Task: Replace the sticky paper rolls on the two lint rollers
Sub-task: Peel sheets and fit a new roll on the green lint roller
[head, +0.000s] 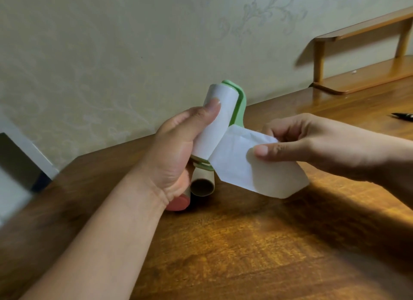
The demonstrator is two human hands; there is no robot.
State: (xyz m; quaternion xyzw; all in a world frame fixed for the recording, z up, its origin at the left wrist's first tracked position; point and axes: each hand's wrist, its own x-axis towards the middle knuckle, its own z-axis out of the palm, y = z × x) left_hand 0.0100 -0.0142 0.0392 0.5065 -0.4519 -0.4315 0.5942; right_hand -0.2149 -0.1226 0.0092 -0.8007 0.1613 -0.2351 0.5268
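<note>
My left hand (176, 152) grips a green lint roller (239, 105) above the wooden table, thumb pressed on its white sticky paper roll (214, 125). A loose white sheet (237, 161) hangs peeled from that roll, and my right hand (312, 143) pinches its free end between thumb and fingers. Below my left hand an empty brown cardboard core (202, 186) lies on the table. Beside it a pink rounded piece (178, 202) shows, mostly hidden by my left wrist.
The wooden table (245, 243) runs up to a patterned wall. A low wooden shelf (362, 76) stands at the back right, with a dark pen (402, 115) lying near it. A grey-white object (15, 165) sits at the left edge.
</note>
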